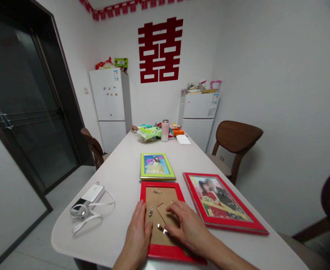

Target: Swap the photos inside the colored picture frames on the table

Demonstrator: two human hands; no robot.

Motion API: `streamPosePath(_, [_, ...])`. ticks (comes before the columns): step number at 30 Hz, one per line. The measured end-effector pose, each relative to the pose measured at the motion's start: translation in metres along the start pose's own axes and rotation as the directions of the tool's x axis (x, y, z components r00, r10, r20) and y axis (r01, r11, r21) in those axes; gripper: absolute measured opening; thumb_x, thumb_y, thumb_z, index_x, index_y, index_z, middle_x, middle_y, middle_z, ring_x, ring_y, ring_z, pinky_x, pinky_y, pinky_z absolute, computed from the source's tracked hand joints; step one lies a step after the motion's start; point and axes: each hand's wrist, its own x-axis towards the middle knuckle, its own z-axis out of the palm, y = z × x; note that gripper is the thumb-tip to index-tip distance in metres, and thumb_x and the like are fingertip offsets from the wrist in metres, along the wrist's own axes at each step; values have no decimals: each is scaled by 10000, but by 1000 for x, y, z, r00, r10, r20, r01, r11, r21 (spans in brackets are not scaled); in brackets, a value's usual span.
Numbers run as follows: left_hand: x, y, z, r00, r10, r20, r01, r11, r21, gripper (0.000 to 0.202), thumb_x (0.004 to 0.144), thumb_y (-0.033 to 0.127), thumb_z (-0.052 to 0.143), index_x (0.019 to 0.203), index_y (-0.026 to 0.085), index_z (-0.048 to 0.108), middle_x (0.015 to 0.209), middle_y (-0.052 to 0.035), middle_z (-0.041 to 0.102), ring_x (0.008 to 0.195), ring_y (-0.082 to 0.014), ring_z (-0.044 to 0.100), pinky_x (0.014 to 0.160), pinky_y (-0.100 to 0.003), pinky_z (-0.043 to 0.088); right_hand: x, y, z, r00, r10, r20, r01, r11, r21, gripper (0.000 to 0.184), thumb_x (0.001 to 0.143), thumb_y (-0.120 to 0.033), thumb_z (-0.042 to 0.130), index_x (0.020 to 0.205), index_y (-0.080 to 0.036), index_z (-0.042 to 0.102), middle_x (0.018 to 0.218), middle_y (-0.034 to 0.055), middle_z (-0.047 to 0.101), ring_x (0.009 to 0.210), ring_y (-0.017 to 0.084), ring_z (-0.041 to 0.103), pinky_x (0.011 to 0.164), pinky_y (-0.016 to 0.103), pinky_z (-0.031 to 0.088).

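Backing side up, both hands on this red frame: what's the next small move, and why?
Probably pinch the lowest metal clip with the right hand: its thumb is beside that clip, while the left hand lies along the red frame's left side, likely steadying it.

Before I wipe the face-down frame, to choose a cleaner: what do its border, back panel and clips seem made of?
Red border: perhaps painted wood or plastic, smooth and even. Back panel: probably matt fibreboard or cardboard, plain brown. Clips: likely polished metal, glinting silver.
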Motion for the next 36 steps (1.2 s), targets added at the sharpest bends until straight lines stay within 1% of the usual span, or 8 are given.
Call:
streamPosePath(3, [0, 1, 0, 1000, -8, -7, 8, 1000, 17, 513, 702, 180, 435, 1210, 140, 374, 1313, -78, 355, 1210, -175, 294, 1020, -346, 223, -5, 4, 4, 997, 67, 25, -64, 993, -100, 358, 597, -313, 591, 938, -213, 543, 1001, 73, 505, 895, 211, 474, 768, 305, 367])
streamPosePath(7, [0, 4, -1, 1000, -25, 14, 24, 999, 23, 521, 700, 181, 432, 1214, 131, 365, 1317, -85, 346, 1213, -172, 289, 1021, -339, 216, -2, 3, 5, 997, 73, 5, -72, 997, -31, 398, 594, -210, 549, 992, -202, 522, 952, 58, 517, 886, 185, 472, 767, 267, 366])
streamPosePath(12, [3, 12, -3, 997, -65, 49, 66, 998, -8, 545, 694, 222, 460, 1208, 70, 362, 1311, -140, 339, 1213, -208, 283, 1019, -357, 204, 5, 0, -12, 998, 66, -9, -66, 998, 5, 335, 589, -203, 539, 924, -200, 556, 910, 52, 524, 854, 181, 474, 756, 269, 363])
streamPosePath(16, [10, 29, -9, 992, -128, -9, 121, 955, -270, 413, 673, 283, 521, 1057, 133, 496, 1192, -102, 487, 1113, -219, 420, 963, -351, 290, 7, -9, -28, 998, 38, -52, -38, 999, -4, 311, 591, -191, 544, 901, -197, 567, 906, 54, 521, 840, 178, 472, 753, 276, 363])
streamPosePath(20, [18, 40, -23, 966, -256, 44, 240, 813, -530, 265, 678, 411, 511, 774, 164, 524, 750, -24, 641, 705, -188, 599, 656, -299, 464, 6, -25, -37, 998, -19, -56, 23, 997, 69, 285, 617, -223, 567, 901, -209, 562, 924, 44, 510, 862, 172, 471, 760, 269, 374])
streamPosePath(24, [23, 24, -50, 942, -331, 51, 302, 775, -555, 286, 677, 452, 486, 742, 174, 479, 590, 22, 603, 536, -149, 570, 500, -245, 431, 6, -20, -40, 998, -22, -60, 30, 990, 137, 282, 730, -300, 474, 985, -194, 531, 953, 61, 525, 846, 161, 500, 743, 271, 393])
streamPosePath(29, [22, -18, -86, 908, -419, 4, 365, 787, -498, 295, 626, 449, 540, 710, 172, 486, 571, 27, 594, 520, -141, 557, 494, -235, 412, 4, 14, -33, 983, 182, -21, -184, 977, -111, 343, 739, -269, 427, 1029, -113, 524, 955, 135, 561, 869, 214, 530, 764, 319, 383])
streamPosePath(36, [19, -41, -97, 914, -403, -32, 379, 880, -285, 298, 626, 448, 499, 727, 168, 511, 560, 18, 600, 562, -172, 584, 510, -249, 419, 8, 23, -21, 948, 303, 101, -259, 914, -311, 404, 704, -222, 432, 1093, -122, 463, 879, 146, 601, 803, 248, 573, 669, 312, 398])
